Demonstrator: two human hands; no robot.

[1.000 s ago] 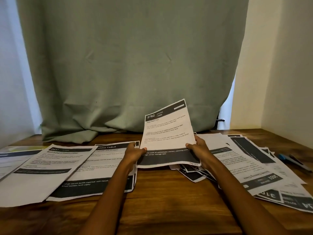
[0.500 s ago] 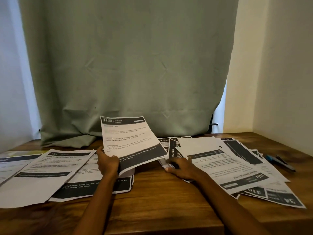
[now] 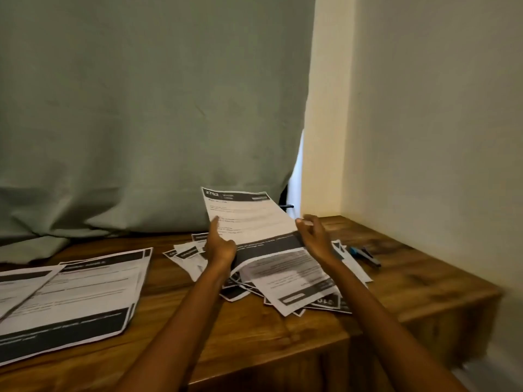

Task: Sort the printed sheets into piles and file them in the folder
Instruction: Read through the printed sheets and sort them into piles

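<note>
— Where's the sheet (image 3: 249, 219) numbered 2762?

— Raised over the loose heap (image 3: 285, 281), tilted toward the curtain (image 3: 141, 108). The left hand (image 3: 220, 247) grips its left edge, thumb up on the page.

— And the right hand (image 3: 312, 234)?

— At the sheet's right edge, fingers loosely spread; I can't tell if it grips. Left of the heap lies a sorted pile (image 3: 85, 292); right of it, a pen (image 3: 365, 254).

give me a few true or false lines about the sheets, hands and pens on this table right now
1. The left hand holds the raised sheet headed 2762. True.
2. The right hand lies flat on the table. False: it is lifted at the sheet's right edge, fingers loosely curled.
3. The pens lie right of the messy pile. True.
4. A green curtain hangs behind the table. True.
5. The pens rest on the left piles. False: they lie on bare wood at the right.
</note>
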